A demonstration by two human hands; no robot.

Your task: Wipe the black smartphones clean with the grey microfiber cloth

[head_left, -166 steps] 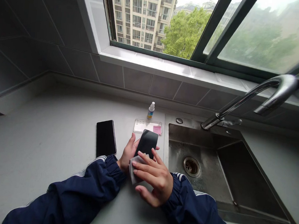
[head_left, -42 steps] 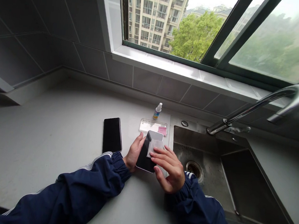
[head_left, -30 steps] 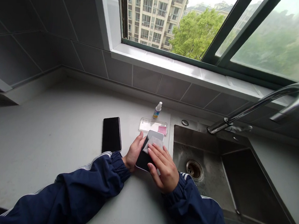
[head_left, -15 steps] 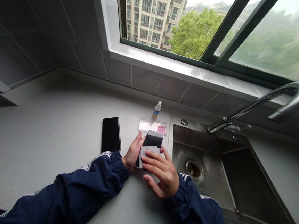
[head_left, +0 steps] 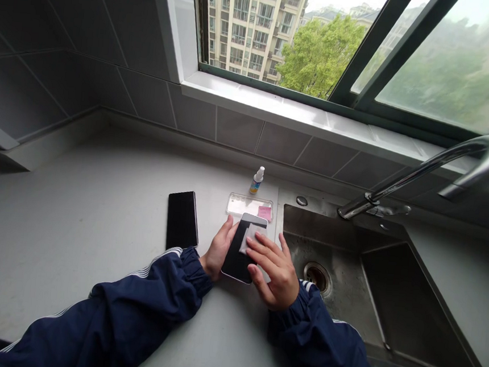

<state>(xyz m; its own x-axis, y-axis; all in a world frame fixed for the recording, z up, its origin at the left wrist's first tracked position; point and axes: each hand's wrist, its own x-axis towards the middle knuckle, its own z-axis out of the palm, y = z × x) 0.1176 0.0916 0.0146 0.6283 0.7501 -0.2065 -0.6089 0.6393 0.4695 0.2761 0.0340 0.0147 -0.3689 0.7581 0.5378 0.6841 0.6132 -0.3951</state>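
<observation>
The person's left hand (head_left: 219, 250) grasps a phone (head_left: 236, 264) along its left side, screen up, thumb raised at the edge. The right hand (head_left: 277, 275) is unclenched, its fingers outstretched over a thin, pale grey cloth (head_left: 248, 240) that lies against the glass. The phone is above the counter (head_left: 96, 210), just left of the sink (head_left: 423, 290); its screen is dark and glossy, its rim light. Navy sleeves (head_left: 152, 301) with white stripes gather at both wrists.

Just beyond the phone, a clear case (head_left: 245, 202) with rounded corners lies flat, a pink note (head_left: 265, 212) at its right end; the marks on the note are too small to read. On the case's far side a small white spray bottle (head_left: 257, 182) stands upright, its blue and yellow label likewise too small to make out. To the left, near the left hand, a black slab-like device (head_left: 182, 218) rests on the smooth whitish counter.

On the right, the brushed-metal sink has a round drain (head_left: 317, 277) and a curved chrome faucet (head_left: 421, 170). At the far side, grey tiles (head_left: 237, 126) run below a glossy white sill (head_left: 302, 110); through the dark-framed window show a leafy tree (head_left: 319, 56) and a beige building (head_left: 249, 30).
</observation>
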